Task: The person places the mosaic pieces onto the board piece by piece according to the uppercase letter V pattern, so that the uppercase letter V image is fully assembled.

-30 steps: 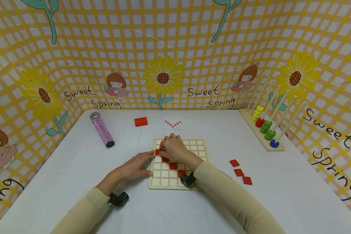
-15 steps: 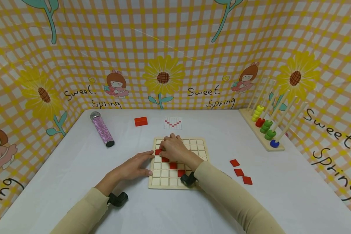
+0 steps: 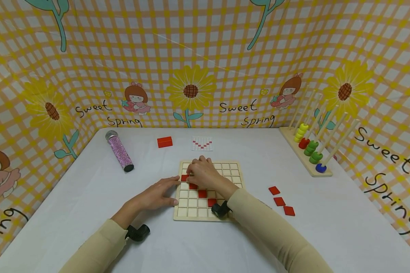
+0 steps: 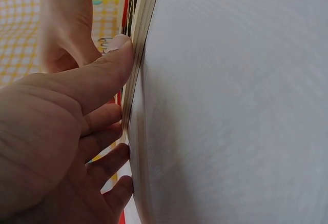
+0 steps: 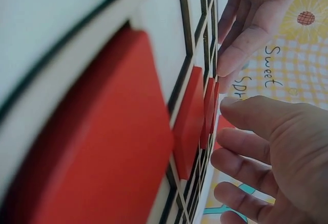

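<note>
A wooden grid board (image 3: pixel 193 212) lies flat in front of me. Several red square tiles (image 3: pixel 202 194) sit in its cells, stepping diagonally from the left edge toward the near side. My left hand (image 3: pixel 157 194) touches the board's left edge with thumb and fingertips, fingers extended; the left wrist view shows the thumb (image 4: pixel 110 73) against the rim. Over the board's upper left part is my right hand (image 3: pixel 203 172), beside the leftmost tile, hiding cells beneath it. In the right wrist view its fingers (image 5: pixel 246 170) are relaxed and its thumb stands apart, fingertips close to the board surface.
Three loose red tiles (image 3: pixel 279 201) lie right of the board. Behind it are a card with a red V pattern (image 3: pixel 202 143) and a red box (image 3: pixel 164 142). A glittery pink microphone (image 3: pixel 120 151) lies at left; a peg rack with coloured beads (image 3: pixel 307 151) stands at right.
</note>
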`<state>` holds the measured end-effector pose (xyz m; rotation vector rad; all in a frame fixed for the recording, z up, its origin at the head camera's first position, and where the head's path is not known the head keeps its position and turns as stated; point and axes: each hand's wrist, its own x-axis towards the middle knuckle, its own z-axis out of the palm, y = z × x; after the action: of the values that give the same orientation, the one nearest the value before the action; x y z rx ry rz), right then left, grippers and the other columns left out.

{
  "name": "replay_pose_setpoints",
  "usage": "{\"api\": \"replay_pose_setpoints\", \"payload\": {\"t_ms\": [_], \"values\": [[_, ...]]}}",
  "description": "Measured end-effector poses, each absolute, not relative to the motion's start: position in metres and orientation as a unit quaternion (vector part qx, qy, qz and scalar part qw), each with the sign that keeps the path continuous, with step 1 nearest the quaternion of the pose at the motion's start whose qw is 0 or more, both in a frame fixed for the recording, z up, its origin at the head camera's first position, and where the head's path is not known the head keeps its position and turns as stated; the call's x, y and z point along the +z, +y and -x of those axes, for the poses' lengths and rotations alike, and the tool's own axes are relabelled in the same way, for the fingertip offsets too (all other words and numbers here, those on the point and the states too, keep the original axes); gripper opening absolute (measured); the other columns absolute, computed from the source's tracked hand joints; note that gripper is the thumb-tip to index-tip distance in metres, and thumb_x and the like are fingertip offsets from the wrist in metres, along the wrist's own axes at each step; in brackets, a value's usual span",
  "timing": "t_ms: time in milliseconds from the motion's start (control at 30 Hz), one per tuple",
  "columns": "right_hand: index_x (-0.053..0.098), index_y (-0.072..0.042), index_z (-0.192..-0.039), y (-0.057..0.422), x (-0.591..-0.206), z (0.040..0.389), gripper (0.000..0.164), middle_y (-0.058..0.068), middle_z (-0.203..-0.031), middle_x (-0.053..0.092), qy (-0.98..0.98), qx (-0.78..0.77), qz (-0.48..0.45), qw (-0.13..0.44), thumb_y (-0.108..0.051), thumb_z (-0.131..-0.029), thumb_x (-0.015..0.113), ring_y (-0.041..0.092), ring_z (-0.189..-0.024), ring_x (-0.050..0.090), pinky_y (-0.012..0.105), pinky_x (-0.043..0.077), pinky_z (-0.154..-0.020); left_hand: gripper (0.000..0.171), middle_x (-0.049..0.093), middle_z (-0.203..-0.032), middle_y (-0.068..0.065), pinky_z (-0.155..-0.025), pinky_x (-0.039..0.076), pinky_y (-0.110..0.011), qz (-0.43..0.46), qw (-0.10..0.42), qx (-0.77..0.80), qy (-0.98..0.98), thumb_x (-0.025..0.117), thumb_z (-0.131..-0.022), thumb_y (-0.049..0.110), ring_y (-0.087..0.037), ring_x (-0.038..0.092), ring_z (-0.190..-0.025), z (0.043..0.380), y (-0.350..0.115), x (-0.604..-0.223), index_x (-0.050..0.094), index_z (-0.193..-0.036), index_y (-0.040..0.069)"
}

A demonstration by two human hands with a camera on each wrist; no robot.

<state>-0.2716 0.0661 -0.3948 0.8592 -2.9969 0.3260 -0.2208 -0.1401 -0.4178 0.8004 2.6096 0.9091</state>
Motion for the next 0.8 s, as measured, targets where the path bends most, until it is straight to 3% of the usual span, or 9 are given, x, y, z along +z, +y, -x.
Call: {"api": "replay_pose_setpoints", "payload": {"t_ms": [800], "values": [[0.073,-0.013,-0.098,0.113,-0.386,0.242,0.024,0.002,-0.099,0.065,-0.948,0.138,-0.272,0.089,-0.029,-0.080,0.073,0.022,-0.092,0.046,0.042,0.037,-0.085,0.067,0.028,-0.156,-0.011,-0.114,0.023,-0.055,-0.282,0.130,0.297,0.903,0.068,-0.086,0.030,-0.033,0.022,-0.144,0.221,-0.139,-0.419,0.040,-0.142,0.006]]}}
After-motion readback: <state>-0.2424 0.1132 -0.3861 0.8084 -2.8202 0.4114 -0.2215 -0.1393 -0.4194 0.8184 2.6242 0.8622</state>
